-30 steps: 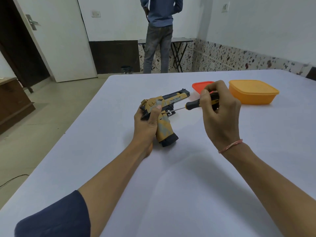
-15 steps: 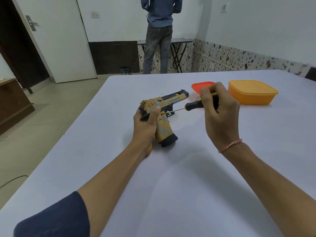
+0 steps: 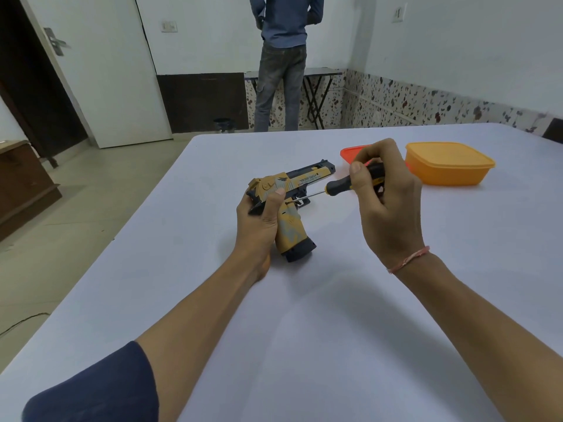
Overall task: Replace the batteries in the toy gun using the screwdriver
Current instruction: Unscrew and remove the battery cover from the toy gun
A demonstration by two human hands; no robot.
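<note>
A large white table (image 3: 335, 330) fills most of the view, seen from above by the person working at it. Beyond its far edge are white walls, a white door (image 3: 100, 71) standing open on the left, and a speckled tile strip along the base of the right wall. A second person (image 3: 283, 56) in a blue shirt and grey jeans stands at the back of the room, facing away, beside a small folding table (image 3: 320, 74).

Two bare forearms reach in from the bottom edge. The left one has a dark blue sleeve (image 3: 91, 388) at the elbow.

An orange lidded box (image 3: 447, 166) sits on the far right of the table. Just to its left is a red lid (image 3: 350, 152), partly hidden behind the right hand.

Near the middle of the table is the toy gun (image 3: 292, 236), yellow and dark blue, with the base of its grip on the surface and its barrel pointing away and to the right. The left hand (image 3: 259, 226) grasps the rear of it, with the thumb pressed across its side.

The right hand (image 3: 387, 208) has its fingers curled round the black and yellow handle of the screwdriver (image 3: 338, 187). The thin metal shaft slants down to the left, and its tip meets the side of the gun just above the grip.

A thin pink thread (image 3: 408, 260) circles the right wrist.
</note>
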